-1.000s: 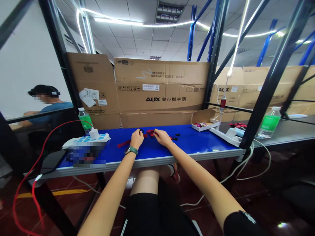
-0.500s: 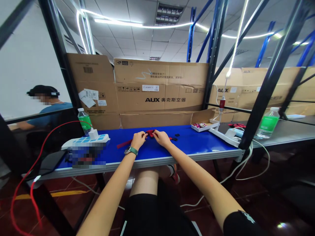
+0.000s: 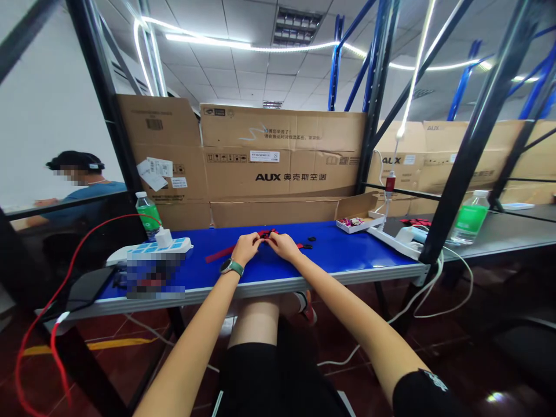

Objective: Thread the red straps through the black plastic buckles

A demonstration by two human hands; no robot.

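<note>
Red strap [image 3: 226, 251] being pinched by the curled fingers of the left hand [image 3: 245, 248] and right hand [image 3: 282, 245] mid-bench, its tail trailing left across a blue workbench [image 3: 351, 258], small black pieces [image 3: 309, 238] lying just right.

Bright, even overhead lighting from a looped LED strip [image 3: 243, 44] and a recessed ceiling light [image 3: 297, 33], both far above and ahead of the right hand [image 3: 283, 246]. Only faint shadows near the hands. Small spot of glare on the dark floor [image 3: 495, 397], below and right of that hand. Strong wide-angle bowing of black rack uprights [image 3: 473, 133] toward the frame edges. Mosaic-blurred patch [image 3: 154, 278] left of the left hand [image 3: 245, 248].
</note>
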